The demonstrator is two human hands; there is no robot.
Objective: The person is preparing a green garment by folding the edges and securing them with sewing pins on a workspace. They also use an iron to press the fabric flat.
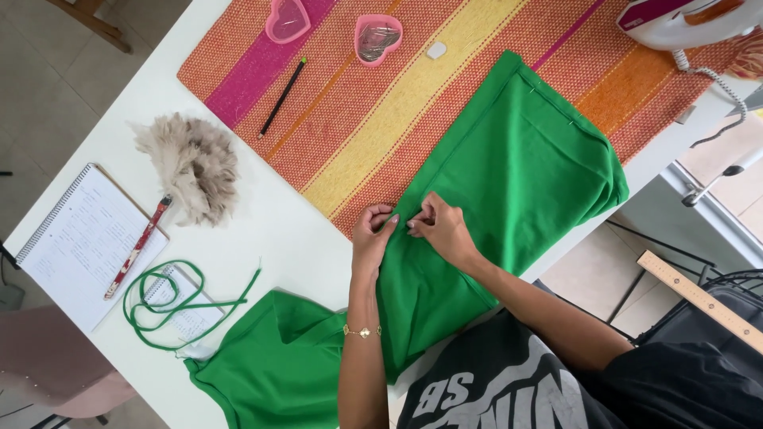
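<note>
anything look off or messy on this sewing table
Nothing looks damaged or spilled. The green fabric hangs partly over the table's near edge, and a green cord lies loosely tangled across a small notepad.

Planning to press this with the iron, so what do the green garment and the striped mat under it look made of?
Green garment: seemingly soft matte knit, draping in smooth folds. Striped mat: coarse woven fabric with visible ribbed weave, probably cotton, though that is uncertain.

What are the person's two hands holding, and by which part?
Both the left hand and right hand pinch the green fabric at its folded edge near the middle.
</note>
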